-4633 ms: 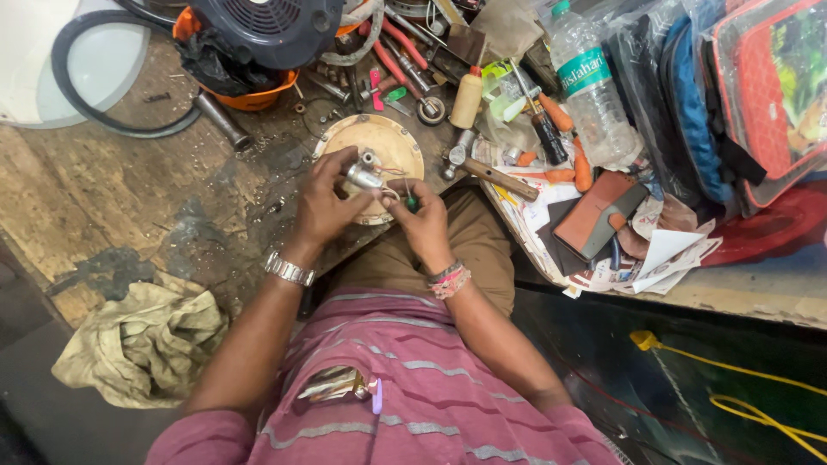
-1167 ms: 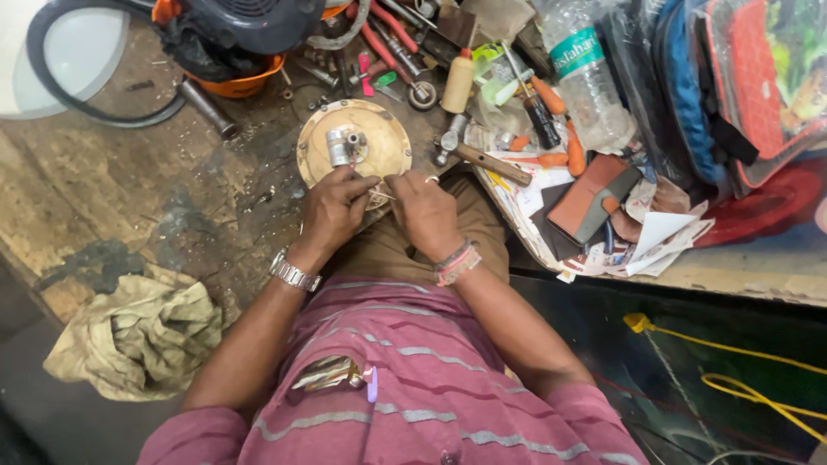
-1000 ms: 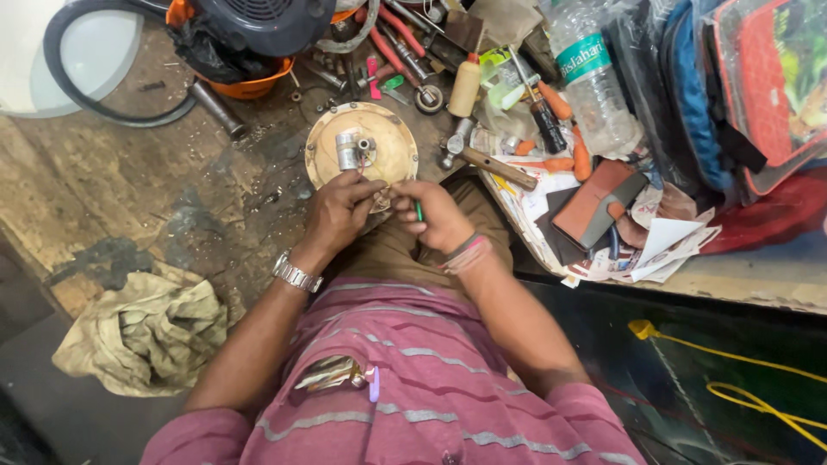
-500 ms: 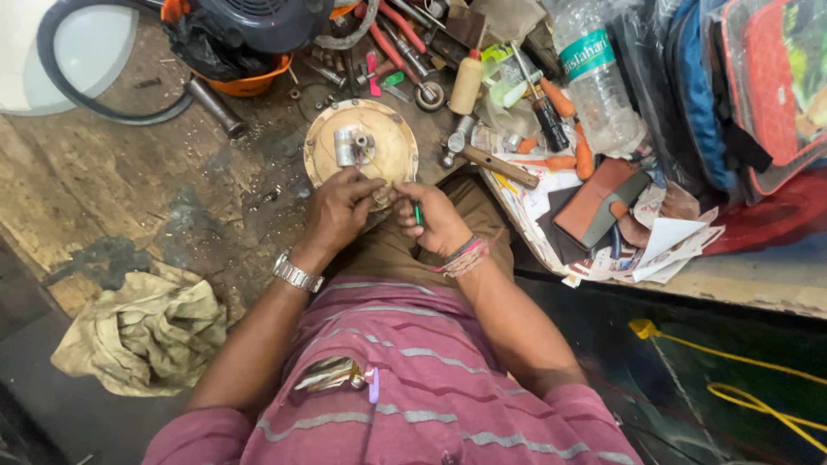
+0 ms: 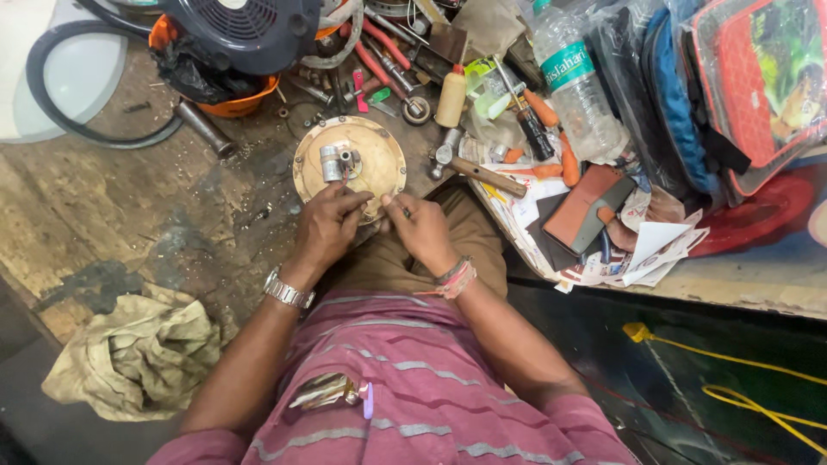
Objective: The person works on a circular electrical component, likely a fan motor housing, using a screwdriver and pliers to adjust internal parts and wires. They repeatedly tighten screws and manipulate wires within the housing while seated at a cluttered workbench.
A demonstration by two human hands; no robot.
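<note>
Both hands meet at the near rim of the round brass-coloured plate (image 5: pixel 349 164), which lies flat on the worn desk (image 5: pixel 103 207) just ahead of the lap. Left hand (image 5: pixel 326 228) has its grip pressed onto the rim; right hand (image 5: pixel 424 231) pinches something small at the edge, too hidden to name. Best to brace the plate firmly, work the edge gently, and avoid knocking the metal fitting (image 5: pixel 338 161) at its centre.
</note>
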